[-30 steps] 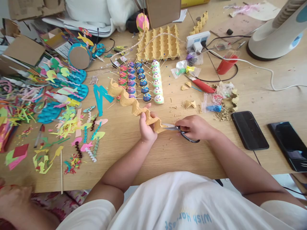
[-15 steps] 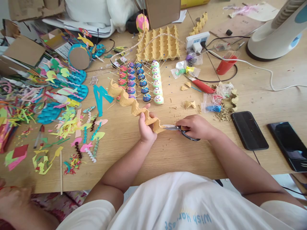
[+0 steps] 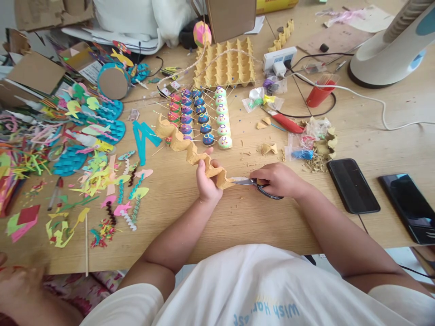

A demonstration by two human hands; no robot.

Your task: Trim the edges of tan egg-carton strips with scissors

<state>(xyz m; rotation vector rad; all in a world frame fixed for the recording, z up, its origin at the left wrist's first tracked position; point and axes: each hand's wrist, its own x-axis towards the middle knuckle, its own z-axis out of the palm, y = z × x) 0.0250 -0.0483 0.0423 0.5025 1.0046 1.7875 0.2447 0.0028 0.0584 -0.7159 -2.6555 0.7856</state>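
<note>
From my remote seat, the biggest thing I see is the wooden table [image 3: 251,222], filling most of the head view. On its far right stands a white appliance [image 3: 377,68], cut off by the edge of my view. Toward the back lies a yellow egg tray [image 3: 226,61], with rows of painted cups [image 3: 203,117] lined up just this side of it: red, purple, blue and pale green, with thin sticks jutting out.

Next in size is the strip of egg carton [image 3: 192,156], held above the table in front of the torso. It slants from near the painted rows down to the right. My left hand [image 3: 209,183] is closed around its lower part, thumb upright on the side nearer me. My right hand [image 3: 278,179] is wrapped around the black handles of the scissors [image 3: 250,182], whose blades point left and reach the strip's lower right end; I cannot tell how far apart they stand. At the lower left, another person's hand [image 3: 20,285] shows, too blurred for me to read.

Smaller again are two dark phones [image 3: 353,185], side by side right of my right arm, then a red cup [image 3: 319,93] behind them. Smallest, I find torn carton scraps [image 3: 268,148] beyond my right hand, with crumbs [image 3: 250,164] scattered near them.
</note>
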